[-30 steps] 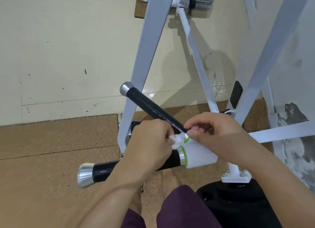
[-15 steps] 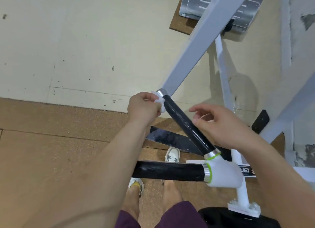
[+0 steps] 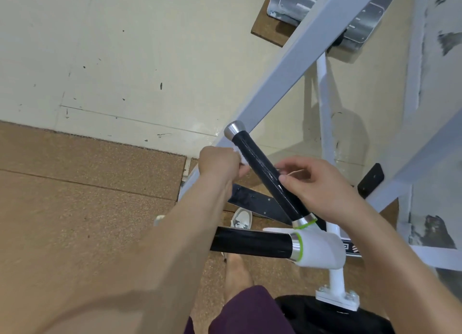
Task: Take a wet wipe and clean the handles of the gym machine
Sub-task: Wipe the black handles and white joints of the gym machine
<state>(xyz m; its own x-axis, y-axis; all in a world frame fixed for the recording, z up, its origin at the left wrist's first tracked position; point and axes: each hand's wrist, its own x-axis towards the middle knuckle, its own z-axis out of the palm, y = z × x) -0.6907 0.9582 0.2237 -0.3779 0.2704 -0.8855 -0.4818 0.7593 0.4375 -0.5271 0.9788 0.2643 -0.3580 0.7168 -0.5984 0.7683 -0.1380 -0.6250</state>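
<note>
Wet wipe [image 3: 240,156], white and crumpled, is grasped in the clenched left hand [image 3: 219,164] and pressed to the upper black cylindrical handle [image 3: 268,176] near its steel-capped end, for rubbing. The right hand [image 3: 318,187], loosely curled and empty, touches mid-handle, presumably to steady it.

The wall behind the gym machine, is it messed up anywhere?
Yes. The wall has little black scuff marks on the left. On the far right there are dark patches where the paint looks flaked off.
</note>
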